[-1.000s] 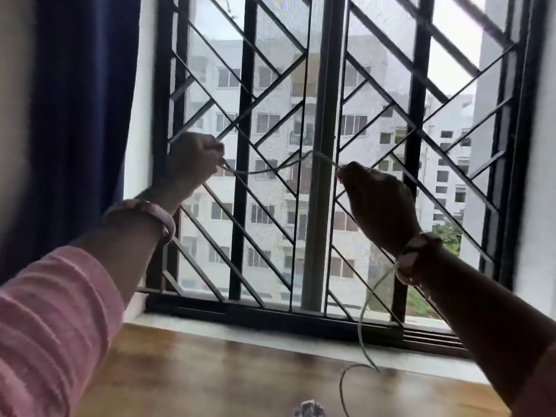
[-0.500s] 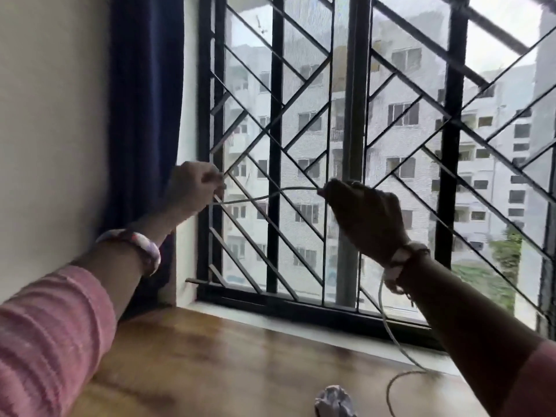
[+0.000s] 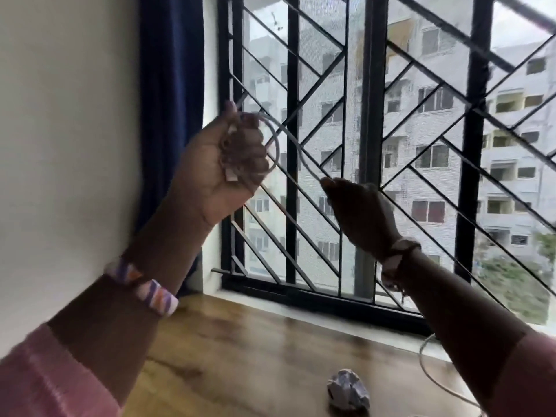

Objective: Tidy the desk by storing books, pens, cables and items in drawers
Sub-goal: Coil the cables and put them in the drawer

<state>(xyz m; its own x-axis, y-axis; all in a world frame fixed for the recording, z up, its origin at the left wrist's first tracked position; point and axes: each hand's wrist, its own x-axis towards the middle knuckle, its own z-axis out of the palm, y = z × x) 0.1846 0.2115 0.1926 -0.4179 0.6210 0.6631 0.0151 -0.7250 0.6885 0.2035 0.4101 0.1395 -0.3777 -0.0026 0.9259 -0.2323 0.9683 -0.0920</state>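
left hand (image 3: pixel 222 164): grip clamped on coiled cable (image 3: pixel 275 136) | right hand (image 3: pixel 358 210): grip pinches the same cable, lower right of coil | slack drops to surface (image 3: pixel 240 350) right edge | right hand nearer the slack

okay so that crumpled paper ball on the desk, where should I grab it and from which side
Take the crumpled paper ball around its middle, coming straight down from above. It sits free on the wooden desk, lumpy and roughly round, so fingers can close on opposite sides. The white cable trails to its right, so a top approach avoids snagging it.
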